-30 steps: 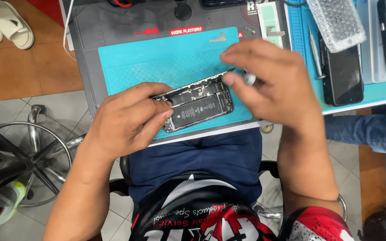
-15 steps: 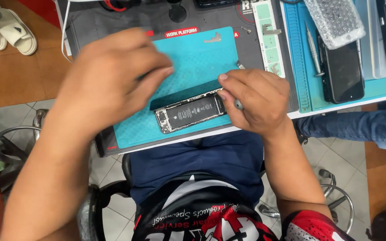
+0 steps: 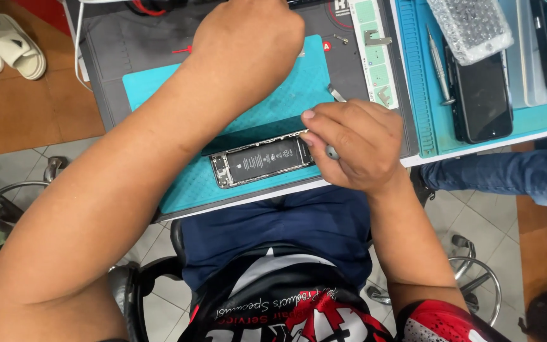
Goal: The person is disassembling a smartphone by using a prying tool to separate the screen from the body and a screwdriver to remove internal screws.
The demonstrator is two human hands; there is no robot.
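Centrally, opened phone (image 3: 262, 161) lies on the teal mat (image 3: 185, 187). Right hand (image 3: 356, 147) touches its right end, fingers curled around a small tool. Left hand (image 3: 248, 38) reaches to upper frame; grip cannot be told.

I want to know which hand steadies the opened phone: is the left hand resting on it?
No, the left hand is stretched to the far side of the mat, while the right hand touches the opened phone.

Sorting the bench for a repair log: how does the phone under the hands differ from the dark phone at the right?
The opened phone shows its battery and inner parts; the dark phone shows a closed black face. The opened one lies crosswise on the teal mat, touched by the right hand; the dark one lies lengthwise, untouched. Both lie flat.
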